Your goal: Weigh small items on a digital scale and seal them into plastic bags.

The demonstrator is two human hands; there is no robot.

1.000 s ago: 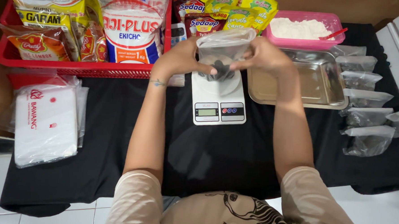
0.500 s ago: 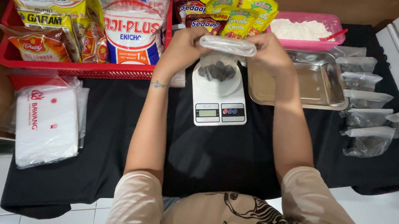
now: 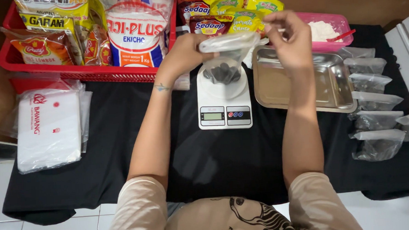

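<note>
A small clear plastic bag (image 3: 227, 52) with dark pieces in its bottom rests on a white digital kitchen scale (image 3: 224, 100). My left hand (image 3: 183, 54) grips the bag's folded top at its left end. My right hand (image 3: 289, 35) is raised above the right end of the fold, fingers pinched at the bag's corner over the steel tray (image 3: 332, 88).
A red basket (image 3: 9, 59) of packaged goods lines the back left. A pink tub of white powder (image 3: 322, 29) stands behind the tray. Several filled clear bags (image 3: 374, 100) lie at the right. A white packet (image 3: 49, 128) lies at the left on the black cloth.
The bag's top went from held open to folded flat. My right hand has since lifted up and to the right, while my left hand stayed at the fold.
</note>
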